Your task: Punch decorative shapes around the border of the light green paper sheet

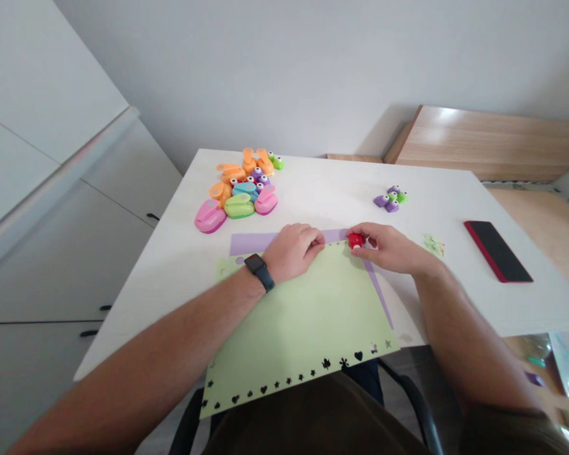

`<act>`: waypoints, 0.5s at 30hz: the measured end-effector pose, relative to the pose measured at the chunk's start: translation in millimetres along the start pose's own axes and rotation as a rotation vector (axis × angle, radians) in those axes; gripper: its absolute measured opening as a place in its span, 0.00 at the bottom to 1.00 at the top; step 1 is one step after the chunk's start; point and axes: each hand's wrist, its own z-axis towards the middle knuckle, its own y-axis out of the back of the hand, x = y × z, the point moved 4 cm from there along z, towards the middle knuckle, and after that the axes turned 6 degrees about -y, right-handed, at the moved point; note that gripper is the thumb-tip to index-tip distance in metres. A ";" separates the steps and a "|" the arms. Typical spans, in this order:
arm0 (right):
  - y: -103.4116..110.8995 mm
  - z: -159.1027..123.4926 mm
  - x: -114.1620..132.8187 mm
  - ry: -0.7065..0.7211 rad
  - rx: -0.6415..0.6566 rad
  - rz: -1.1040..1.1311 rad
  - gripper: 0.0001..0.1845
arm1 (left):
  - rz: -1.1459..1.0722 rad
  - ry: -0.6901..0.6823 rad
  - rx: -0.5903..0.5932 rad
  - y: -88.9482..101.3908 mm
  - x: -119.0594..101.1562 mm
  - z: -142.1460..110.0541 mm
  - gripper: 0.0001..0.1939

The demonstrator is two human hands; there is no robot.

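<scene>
Well, the person's right hand (389, 248) pinches a small red craft punch (355, 241) between thumb and fingers, closed firmly around it, with the punch sitting right at the top edge of a pale green paper sheet (303, 328). The left hand (294, 253), a dark wristwatch (260, 272) on its wrist, rests loosely curled on that same edge just beside the punch, holding nothing, only pressing the paper down. A purple paper strip (253, 243) runs under the sheet and shows past the hands, and its end pokes out lower right. Small punched shapes, hearts and stars among them, line the sheet's lower edge. Upper left of centre on the white table (137, 297), a heap of pink, green, orange and blue craft punches (237, 196) sits well clear of the hands. Three small purple punches (389, 199) lie upper right, with green paper scraps (434, 245) near the right hand and a black-and-red phone (497, 251) further right
</scene>
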 end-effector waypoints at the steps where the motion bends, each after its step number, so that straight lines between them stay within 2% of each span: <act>1: -0.2 0.2 0.1 0.007 0.000 -0.001 0.18 | -0.001 -0.001 0.004 0.0 -0.1 0.1 0.06; 9: -0.9 0.2 -0.6 0.005 0.012 0.037 0.18 | -0.005 0.007 0.008 1.1 -1.0 0.7 0.06; 15: -1.5 0.9 2.6 -0.018 0.020 0.030 0.13 | -0.005 0.003 0.008 2.1 -1.8 1.1 0.07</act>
